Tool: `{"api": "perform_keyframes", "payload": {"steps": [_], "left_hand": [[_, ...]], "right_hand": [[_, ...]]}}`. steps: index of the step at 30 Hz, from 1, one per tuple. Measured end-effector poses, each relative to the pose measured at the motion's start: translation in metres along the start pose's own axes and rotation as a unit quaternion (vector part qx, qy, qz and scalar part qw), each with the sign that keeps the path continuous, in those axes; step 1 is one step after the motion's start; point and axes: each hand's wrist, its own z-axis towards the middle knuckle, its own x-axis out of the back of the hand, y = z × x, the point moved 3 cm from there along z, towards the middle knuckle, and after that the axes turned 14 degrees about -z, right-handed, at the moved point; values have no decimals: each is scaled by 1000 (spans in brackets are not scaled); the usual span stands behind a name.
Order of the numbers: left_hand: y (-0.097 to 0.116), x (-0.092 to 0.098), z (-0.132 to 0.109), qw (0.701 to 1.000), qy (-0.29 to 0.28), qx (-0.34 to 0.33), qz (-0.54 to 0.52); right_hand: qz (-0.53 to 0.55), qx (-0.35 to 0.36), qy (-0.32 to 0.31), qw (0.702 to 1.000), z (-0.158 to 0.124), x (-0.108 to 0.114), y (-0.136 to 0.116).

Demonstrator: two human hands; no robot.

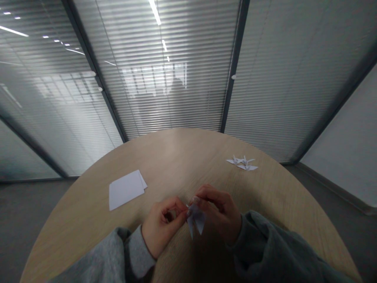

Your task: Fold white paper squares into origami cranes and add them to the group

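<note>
Between my two hands, above the near part of the table, is a small white folded paper crane (196, 219) with two points hanging downward. My left hand (165, 224) pinches it at its left edge, thumb and forefinger together. My right hand (219, 214) grips its upper part, with the fingertips bent over the fold. Exactly which fold the fingertips press cannot be seen. Several finished white paper cranes (244, 163) sit close together on the table, beyond my right hand. A small stack of white paper sheets (126, 190) lies beyond my left hand, one sheet turned askew underneath.
The round wooden table (176, 153) curves away in front of me. Behind it stand glass partitions with blinds (176, 106) and dark frames. A white wall (347, 145) rises at the right, and grey floor (26, 212) shows past the table's left edge.
</note>
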Motion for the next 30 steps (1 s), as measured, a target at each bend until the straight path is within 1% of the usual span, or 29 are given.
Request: {"api": "perform_keyframes", "payload": {"steps": [4,7,10,13,20,26,30], "left_hand": [[-1,0,0,1000,6,1,-10],[-2,0,1,1000,10,3,-17],[-2,2,1,1000,22,4,-18],[-2,4,1,999,37,-1,-8],[2,6,1,998,48,-28,3],[4,8,-3,996,57,-63,2],[6,11,-6,992,79,-96,5]], "right_hand": [[11,-17,-6,1000,-1,-1,2],[0,-23,-11,1000,0,-2,5],[-24,-15,-17,999,0,-4,7],[-41,2,-1,999,1,-4,8],[-41,51,9,998,3,-3,6],[-35,57,15,998,3,-2,6],[-5,53,13,999,3,-2,5]]}}
